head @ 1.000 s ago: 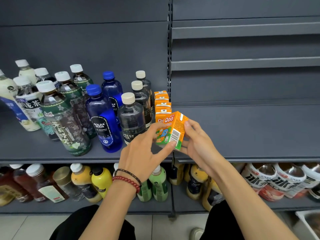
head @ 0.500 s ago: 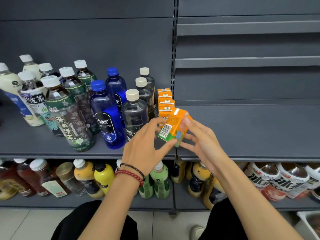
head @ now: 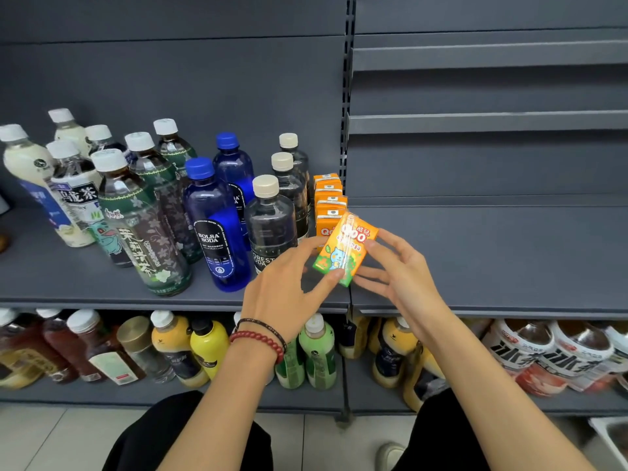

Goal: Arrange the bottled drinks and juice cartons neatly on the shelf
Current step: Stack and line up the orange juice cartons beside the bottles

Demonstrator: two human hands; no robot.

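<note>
The left hand [head: 285,294] pinched the tilted juice carton [head: 345,253] with thumb and forefinger; the right hand [head: 401,277] held its other side by spread fingertips, above the shelf [head: 492,260] front edge (4 cartons [head: 328,198] at 11 o'clock). Free shelf room lay at 3 o'clock.

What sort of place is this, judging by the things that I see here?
Most likely a shop's drinks aisle, perhaps a convenience store. Grey metal shelving with a slotted upright carries rows of identical bottles, such as blue Bolsa Soda bottles, and a row of orange Qoo cartons.
</note>
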